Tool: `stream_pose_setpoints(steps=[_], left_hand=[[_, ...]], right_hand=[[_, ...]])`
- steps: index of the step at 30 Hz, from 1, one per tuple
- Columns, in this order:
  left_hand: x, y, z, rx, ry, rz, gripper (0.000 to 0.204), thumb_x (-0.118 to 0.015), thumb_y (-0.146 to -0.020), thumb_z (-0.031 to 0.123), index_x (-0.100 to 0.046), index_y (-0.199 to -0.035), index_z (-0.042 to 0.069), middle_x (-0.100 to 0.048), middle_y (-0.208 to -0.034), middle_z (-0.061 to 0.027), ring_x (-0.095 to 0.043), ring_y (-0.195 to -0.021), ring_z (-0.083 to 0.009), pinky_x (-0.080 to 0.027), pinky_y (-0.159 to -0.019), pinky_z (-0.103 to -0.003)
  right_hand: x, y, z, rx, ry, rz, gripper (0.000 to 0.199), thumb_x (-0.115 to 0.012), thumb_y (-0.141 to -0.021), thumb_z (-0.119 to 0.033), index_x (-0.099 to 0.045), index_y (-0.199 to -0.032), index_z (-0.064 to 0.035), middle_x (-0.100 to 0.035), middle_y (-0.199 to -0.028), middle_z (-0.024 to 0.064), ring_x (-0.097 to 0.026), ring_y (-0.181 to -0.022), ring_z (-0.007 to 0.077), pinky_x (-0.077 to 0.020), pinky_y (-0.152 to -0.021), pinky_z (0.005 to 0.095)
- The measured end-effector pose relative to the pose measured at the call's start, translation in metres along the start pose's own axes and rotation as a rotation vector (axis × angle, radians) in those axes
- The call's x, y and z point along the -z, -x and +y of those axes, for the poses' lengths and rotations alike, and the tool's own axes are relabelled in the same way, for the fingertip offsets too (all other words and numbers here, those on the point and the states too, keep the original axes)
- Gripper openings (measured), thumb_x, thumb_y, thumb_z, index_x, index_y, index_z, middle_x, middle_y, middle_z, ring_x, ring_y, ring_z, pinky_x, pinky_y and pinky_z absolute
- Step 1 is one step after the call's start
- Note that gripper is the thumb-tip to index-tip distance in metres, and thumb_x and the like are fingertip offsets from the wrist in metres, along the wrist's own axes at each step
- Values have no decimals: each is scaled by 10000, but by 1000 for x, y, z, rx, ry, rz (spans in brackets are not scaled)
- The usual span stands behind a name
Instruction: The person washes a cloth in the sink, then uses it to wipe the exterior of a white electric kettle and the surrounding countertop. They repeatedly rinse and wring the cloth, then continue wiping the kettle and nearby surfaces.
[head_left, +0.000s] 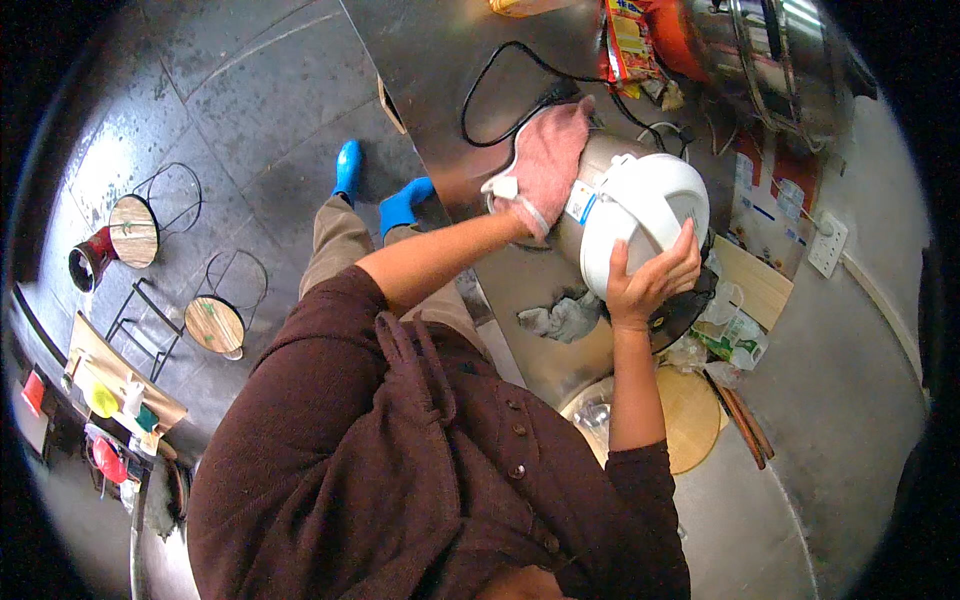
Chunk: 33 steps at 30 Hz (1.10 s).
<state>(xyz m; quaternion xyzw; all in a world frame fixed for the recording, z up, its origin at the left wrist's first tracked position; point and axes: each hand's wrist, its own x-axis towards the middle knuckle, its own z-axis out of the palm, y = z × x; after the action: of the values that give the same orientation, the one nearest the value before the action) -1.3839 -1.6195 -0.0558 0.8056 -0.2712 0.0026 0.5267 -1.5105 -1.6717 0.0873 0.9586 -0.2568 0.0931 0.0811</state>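
Observation:
A rice cooker with a white lid and a metal-coloured body is on the steel counter. My right hand holds the lid's near edge, thumb and fingers spread over the white surface. A pink cloth covers most of my left hand. That hand holds the cloth against the side of the cooker's body, and its fingers are hidden. A crumpled grey cloth lies on the counter close by the cooker.
A black cord loops behind the cooker. Round wooden boards and plastic bags lie to the right, near a wall socket. A large metal pot stands at the far right. Stools are on the floor, left.

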Motion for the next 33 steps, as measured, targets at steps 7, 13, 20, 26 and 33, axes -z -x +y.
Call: stream_pose_setpoints(steps=[7,13,20,26,33], left_hand=[[22,17,57,103,109,-80,306,-546,-815,210,-608,-1055,31,-645,-910,-163,-629,-865,-335,-504,-768,-417],[3,-65,24,-179,-89,-359,298,-584,-804,303,-682,-953,63,-667,-858,-135,-641,-835,-324,-509,-746,-413],[-41,-36,-13,-143,217,-116,335,-523,-833,164,-633,-1139,83,-636,-1145,-145,-591,-1071,-304,-447,-966,-357],[-3,19,39,572,804,339,397,-444,-967,290,-582,-1173,-21,-608,-1170,-164,-536,-1137,-307,-370,-1022,-354],[23,43,102,414,453,89,350,-434,-946,211,-536,-1231,35,-546,-1215,-158,-497,-1147,-278,-381,-963,-355]], right_hand=[[-13,-18,-1,-150,144,14,744,-533,-883,-516,-318,-1411,-36,-446,-1264,179,-407,-1163,369,-295,-964,504],[5,-48,75,221,-284,-204,506,-468,-972,-231,-330,-1414,-30,-503,-1233,254,-570,-1035,423,-502,-804,435],[-10,-48,73,209,-274,-80,509,-466,-970,-262,-338,-1411,-42,-543,-1211,235,-585,-1011,427,-506,-797,447],[-11,-44,74,181,-262,-82,513,-477,-965,-242,-326,-1417,-53,-563,-1180,229,-606,-971,409,-514,-765,444],[-8,-43,76,116,-307,-110,489,-421,-990,-284,-336,-1416,-61,-549,-1220,220,-593,-1006,404,-506,-796,434]])
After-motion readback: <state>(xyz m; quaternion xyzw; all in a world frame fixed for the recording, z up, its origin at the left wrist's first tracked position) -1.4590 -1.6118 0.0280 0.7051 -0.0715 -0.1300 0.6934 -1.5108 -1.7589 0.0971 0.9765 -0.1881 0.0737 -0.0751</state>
